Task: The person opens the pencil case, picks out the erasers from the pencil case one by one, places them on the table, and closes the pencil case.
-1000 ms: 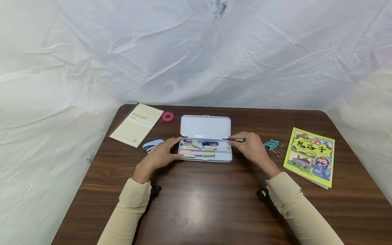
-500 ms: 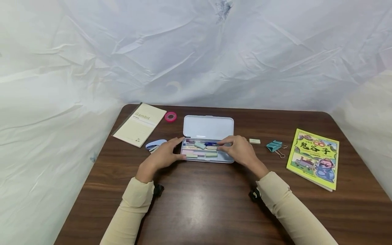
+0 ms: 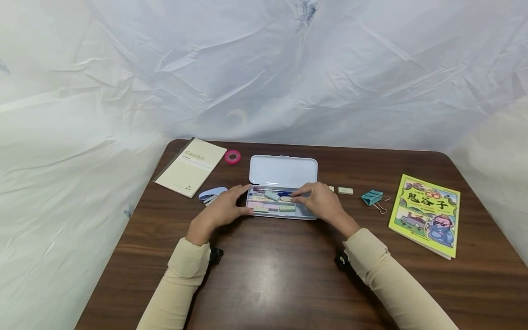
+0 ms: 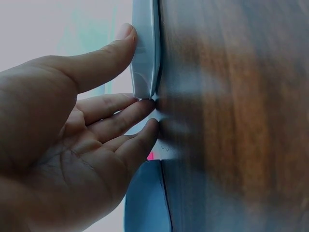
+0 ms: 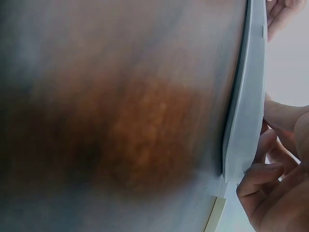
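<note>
An opened white pencil case [image 3: 306,211] lies mid-table, lid [image 3: 283,170] tipped back. Pens, a pale blue eraser [image 3: 272,196], a pale oval eraser [image 3: 285,199] and small pastel blocks [image 3: 287,208] lie inside. My left hand [image 3: 222,208] holds the case's left end, thumb at the front corner and fingers toward the back. Thumb and fingertips touch the case's side [image 4: 146,48] in the left wrist view. Over the right half, my right hand [image 3: 323,201] pinches the oval eraser's right end. In the right wrist view the case wall [image 5: 246,130] hides the fingertips.
Right of the case sit a white eraser [image 3: 345,190] and a second eraser [image 3: 331,188], partly hidden. Farther right are teal binder clips [image 3: 372,197] and a yellow comic book [image 3: 426,215]. A notebook [image 3: 191,167], pink tape roll [image 3: 233,156] and light blue strap-like item [image 3: 212,193] lie left.
My right hand has moved left from beside the case to over its contents, leaving an eraser on the table at the right. My left hand stays at the case's left end.
</note>
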`<act>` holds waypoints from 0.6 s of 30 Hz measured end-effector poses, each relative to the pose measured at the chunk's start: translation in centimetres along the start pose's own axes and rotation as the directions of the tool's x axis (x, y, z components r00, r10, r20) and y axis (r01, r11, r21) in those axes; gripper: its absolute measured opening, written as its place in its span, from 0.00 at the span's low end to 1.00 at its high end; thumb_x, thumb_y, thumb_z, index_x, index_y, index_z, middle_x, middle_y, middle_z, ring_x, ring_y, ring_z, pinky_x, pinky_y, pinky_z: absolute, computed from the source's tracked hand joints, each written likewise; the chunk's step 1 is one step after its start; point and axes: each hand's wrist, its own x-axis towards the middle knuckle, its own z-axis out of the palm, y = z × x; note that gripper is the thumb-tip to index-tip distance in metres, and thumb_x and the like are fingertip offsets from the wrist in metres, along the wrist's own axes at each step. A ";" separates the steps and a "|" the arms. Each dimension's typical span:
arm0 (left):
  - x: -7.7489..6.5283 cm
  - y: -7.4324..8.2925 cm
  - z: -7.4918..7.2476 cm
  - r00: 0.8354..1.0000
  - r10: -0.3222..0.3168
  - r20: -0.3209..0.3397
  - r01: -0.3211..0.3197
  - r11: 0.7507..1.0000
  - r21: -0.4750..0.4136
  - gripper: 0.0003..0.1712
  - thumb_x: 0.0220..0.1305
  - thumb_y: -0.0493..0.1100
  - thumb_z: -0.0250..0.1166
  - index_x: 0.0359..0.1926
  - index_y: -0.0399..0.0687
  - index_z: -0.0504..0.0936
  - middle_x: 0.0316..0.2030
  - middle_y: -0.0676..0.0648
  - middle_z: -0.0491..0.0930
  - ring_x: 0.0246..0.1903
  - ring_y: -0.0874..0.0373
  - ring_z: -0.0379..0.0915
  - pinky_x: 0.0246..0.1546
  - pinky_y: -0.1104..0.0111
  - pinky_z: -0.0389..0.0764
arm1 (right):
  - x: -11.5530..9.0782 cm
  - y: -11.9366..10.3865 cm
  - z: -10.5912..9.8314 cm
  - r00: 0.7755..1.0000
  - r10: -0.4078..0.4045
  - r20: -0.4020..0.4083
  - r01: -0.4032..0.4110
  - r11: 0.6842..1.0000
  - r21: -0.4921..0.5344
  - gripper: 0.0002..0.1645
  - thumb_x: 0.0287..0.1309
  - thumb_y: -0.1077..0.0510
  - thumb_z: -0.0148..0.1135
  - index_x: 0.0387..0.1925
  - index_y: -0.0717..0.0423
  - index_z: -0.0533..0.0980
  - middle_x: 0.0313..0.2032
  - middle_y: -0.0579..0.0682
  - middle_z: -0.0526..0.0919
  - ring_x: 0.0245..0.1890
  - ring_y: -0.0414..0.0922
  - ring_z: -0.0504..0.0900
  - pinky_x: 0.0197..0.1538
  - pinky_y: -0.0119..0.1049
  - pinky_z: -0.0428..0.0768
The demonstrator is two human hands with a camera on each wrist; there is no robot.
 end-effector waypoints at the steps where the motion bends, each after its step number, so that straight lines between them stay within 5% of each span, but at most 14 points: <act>1: 0.1 0.0 0.0 1.000 0.001 0.002 -0.001 1.000 0.000 0.54 0.75 0.60 0.79 0.92 0.55 0.64 0.89 0.35 0.62 0.90 0.36 0.58 0.90 0.40 0.63 | 0.1 0.0 0.0 1.000 -0.002 0.000 0.002 1.000 -0.006 0.10 0.76 0.53 0.77 0.52 0.49 0.96 0.57 0.58 0.96 0.19 0.40 0.57 0.25 0.34 0.55; 4: 0.1 -0.1 0.0 1.000 0.001 0.006 -0.001 1.000 -0.003 0.54 0.75 0.60 0.79 0.92 0.56 0.63 0.90 0.35 0.62 0.90 0.36 0.57 0.91 0.40 0.63 | 0.2 0.1 0.1 1.000 -0.009 -0.003 0.009 1.000 -0.030 0.10 0.76 0.52 0.77 0.51 0.48 0.97 0.56 0.56 0.96 0.20 0.40 0.61 0.25 0.34 0.57; 11: -0.1 0.1 -0.1 1.000 0.000 0.004 0.000 1.000 0.006 0.54 0.75 0.60 0.78 0.92 0.55 0.63 0.90 0.34 0.61 0.90 0.35 0.57 0.91 0.39 0.62 | 0.1 0.1 0.3 0.993 -0.111 -0.025 0.107 0.985 -0.134 0.09 0.77 0.55 0.76 0.51 0.49 0.96 0.51 0.52 0.97 0.37 0.44 0.88 0.32 0.36 0.74; 18: -0.4 0.6 -0.2 1.000 0.000 0.000 0.000 1.000 0.007 0.53 0.76 0.58 0.78 0.92 0.54 0.63 0.90 0.34 0.61 0.90 0.35 0.57 0.91 0.39 0.62 | 0.1 -0.1 0.3 0.989 -0.145 -0.017 0.141 0.978 -0.154 0.10 0.79 0.57 0.73 0.53 0.53 0.95 0.51 0.52 0.96 0.37 0.44 0.88 0.33 0.37 0.76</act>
